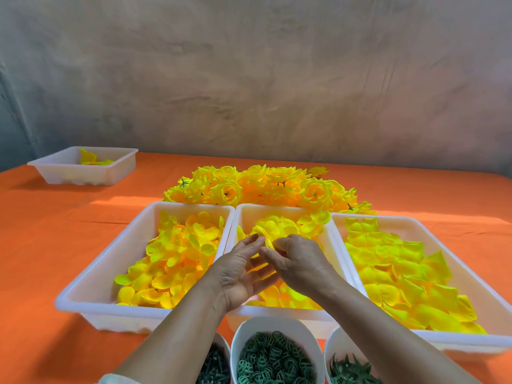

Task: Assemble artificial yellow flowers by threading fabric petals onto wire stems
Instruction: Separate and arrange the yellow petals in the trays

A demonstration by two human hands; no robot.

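I see both hands meeting above the middle tray (277,207). The right hand (300,263) pinches a small bunch of yellow petals (267,235) between its thumb and curled fingers. The left hand (241,275), palm turned up, seems to pinch the bunch's near edge with thumb and forefinger, though the contact is blurred. Loose petals fill the left tray (91,286) and right tray (401,219). Finished flowers (227,189) lie heaped just behind the trays. A cup (243,331) of green rings (274,358) stands nearest me.

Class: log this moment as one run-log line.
left hand: holds petal stack | right hand: pinches it | place: above middle tray | finished flowers: behind that tray
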